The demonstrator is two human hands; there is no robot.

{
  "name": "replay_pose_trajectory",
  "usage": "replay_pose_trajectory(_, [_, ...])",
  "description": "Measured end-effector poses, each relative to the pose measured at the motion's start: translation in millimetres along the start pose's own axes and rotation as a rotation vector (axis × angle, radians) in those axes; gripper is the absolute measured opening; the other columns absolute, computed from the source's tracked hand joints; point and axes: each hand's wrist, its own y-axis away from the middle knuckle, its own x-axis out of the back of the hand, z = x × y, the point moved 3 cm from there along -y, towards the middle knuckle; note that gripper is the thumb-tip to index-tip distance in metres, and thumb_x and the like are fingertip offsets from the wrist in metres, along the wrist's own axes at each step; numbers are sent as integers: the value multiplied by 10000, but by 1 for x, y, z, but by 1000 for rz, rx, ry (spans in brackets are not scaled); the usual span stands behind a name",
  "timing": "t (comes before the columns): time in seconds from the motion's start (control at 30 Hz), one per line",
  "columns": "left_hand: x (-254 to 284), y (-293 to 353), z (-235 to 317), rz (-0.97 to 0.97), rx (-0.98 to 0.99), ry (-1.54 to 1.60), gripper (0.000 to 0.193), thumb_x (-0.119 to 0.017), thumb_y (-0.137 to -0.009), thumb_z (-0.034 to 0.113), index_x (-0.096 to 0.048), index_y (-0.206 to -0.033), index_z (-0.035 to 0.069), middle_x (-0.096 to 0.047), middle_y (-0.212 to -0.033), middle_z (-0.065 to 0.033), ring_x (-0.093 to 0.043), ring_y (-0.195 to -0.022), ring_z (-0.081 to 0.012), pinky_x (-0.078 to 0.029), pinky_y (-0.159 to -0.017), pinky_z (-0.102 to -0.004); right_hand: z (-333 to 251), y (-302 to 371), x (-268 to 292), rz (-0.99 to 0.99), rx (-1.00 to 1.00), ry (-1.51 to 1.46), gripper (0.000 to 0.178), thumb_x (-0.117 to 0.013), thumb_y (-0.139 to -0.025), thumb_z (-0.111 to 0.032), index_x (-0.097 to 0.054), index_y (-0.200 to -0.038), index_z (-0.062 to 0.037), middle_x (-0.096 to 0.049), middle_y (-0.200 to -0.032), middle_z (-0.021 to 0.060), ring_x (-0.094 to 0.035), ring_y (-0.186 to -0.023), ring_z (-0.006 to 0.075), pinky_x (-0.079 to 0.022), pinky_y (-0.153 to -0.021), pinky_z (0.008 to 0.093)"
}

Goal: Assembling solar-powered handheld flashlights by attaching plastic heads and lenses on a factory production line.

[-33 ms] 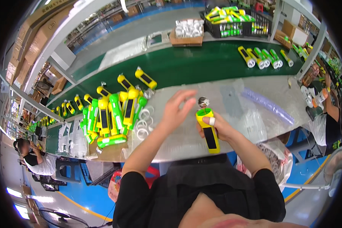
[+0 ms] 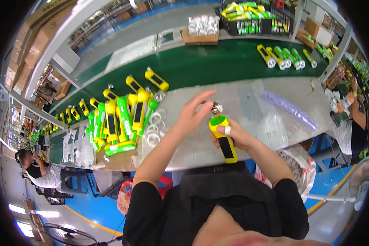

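My right hand [image 2: 238, 136], a white wrap around its thumb, grips a yellow flashlight body [image 2: 226, 143] with a dark panel on its side. The body stands slightly tilted over the table's near edge, its wide green-lined mouth facing up. Just above that mouth is a shiny round reflector piece [image 2: 217, 108]; what joins it to the body is hard to make out. My left hand [image 2: 192, 114] is beside the reflector, fingers extended and thumb apart. Its fingertips are close to the piece, and whether they touch it cannot be told.
Yellow and green flashlights [image 2: 119, 119] are heaped at the left beside white rings [image 2: 153, 133]. More flashlights [image 2: 285, 58] lie on the green belt [image 2: 217, 65]. Bubble wrap [image 2: 289, 108] lies at right. Behind are a box of white parts [image 2: 201, 39] and a black crate [image 2: 254, 26].
My left hand has come slightly nearer the reflector, which has shifted a little to the left. My right hand still grips the flashlight body. The whole view has moved slightly.
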Motion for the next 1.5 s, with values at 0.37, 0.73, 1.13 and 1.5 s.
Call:
replay_pose_trajectory(0.37, [-5, 60, -2, 140, 224, 338, 289, -593, -960, 207, -627, -1204, 56, -674, -913, -23, -554, -825, -80, -491, -724, -267, 14, 18, -32, -23, -22, 173, 550, -605, -943, -409, -443, -1302, -24, -606, -1019, 99, -635, -860, 175, -516, -823, 339])
replay_pose_trajectory(0.73, [-43, 45, 31, -293, -212, -371, 632, -403, -923, 647, -670, -1180, 135, -673, -1055, -93, -528, -1110, -281, -310, -984, -404, 32, 26, -21, 100, 17, 77, 443, -560, -986, -321, -431, -1300, -36, -601, -1004, 87, -630, -768, 152, -509, -688, 299])
replay_pose_trajectory(1.13, [-83, 10, -91, -131, -188, -571, 514, -748, -776, 257, -607, -1216, 33, -630, -1149, -128, -565, -1089, -309, -436, -917, -426, 20, 57, 43, 468, 202, -151, 445, -511, -974, -398, -488, -1261, -58, -605, -869, 124, -598, -676, 188, -489, -616, 309])
replay_pose_trajectory(1.5, [-51, 41, 14, -146, -161, -194, 385, -503, -985, 243, -584, -1315, 63, -506, -1187, -138, -485, -1092, -265, -413, -944, -352, 8, 44, 8, 312, 189, -43, 399, -578, -963, -311, -511, -1235, -27, -616, -877, 93, -598, -706, 152, -487, -647, 278])
